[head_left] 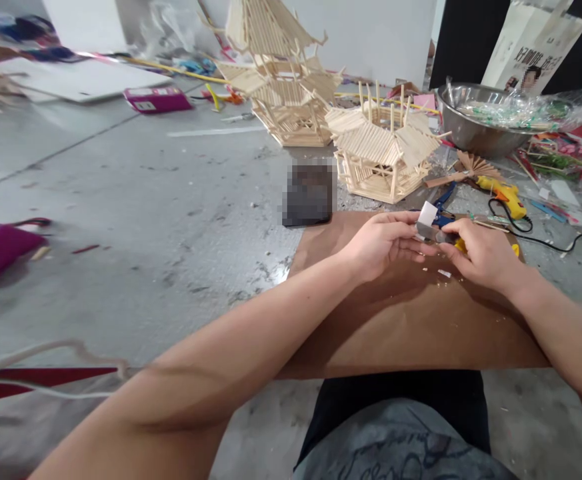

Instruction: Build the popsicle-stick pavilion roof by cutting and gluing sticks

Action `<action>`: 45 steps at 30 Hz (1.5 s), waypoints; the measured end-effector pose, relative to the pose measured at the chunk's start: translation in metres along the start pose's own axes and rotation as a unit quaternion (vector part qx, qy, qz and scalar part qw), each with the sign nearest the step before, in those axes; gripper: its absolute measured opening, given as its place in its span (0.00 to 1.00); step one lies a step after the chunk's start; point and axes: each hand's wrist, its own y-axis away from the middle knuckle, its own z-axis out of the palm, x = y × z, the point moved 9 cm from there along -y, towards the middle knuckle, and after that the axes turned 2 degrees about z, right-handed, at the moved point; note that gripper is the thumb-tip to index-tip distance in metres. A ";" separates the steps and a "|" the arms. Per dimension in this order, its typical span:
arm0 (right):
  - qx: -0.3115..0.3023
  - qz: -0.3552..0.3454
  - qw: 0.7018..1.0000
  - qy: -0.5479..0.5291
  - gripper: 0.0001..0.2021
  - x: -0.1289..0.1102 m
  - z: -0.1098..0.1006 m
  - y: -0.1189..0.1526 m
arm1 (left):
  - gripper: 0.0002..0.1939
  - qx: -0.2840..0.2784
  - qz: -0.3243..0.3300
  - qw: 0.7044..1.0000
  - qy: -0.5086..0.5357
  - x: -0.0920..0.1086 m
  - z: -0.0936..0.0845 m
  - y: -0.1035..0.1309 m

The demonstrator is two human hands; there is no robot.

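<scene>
Over the brown sheet point(391, 333), my two hands are close together. My left hand point(378, 243) pinches a small white piece point(427, 214) with a grey part point(425, 231) below it. Fingers curled, my right hand point(485, 253) grips something small and greyish at its fingertips, mostly hidden and too small to name. Bits of yellow show beneath the right hand. Just behind the hands lies a blue-handled tool point(443, 205), partly covered. Small white scraps point(444, 273) are scattered on the sheet below the fingers.
A stick-built pavilion point(375, 150) and a taller stick tower point(291, 87) stand behind the sheet, near a blurred dark object point(308, 197). To the right are a yellow glue gun point(505, 195) with its cord and a metal bowl point(471, 130). Purple packs point(158, 100) lie left.
</scene>
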 end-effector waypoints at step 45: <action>-0.126 0.143 0.977 0.090 0.14 0.044 -0.011 0.000 | 0.22 0.005 0.162 0.493 -0.855 -0.007 0.005 0.030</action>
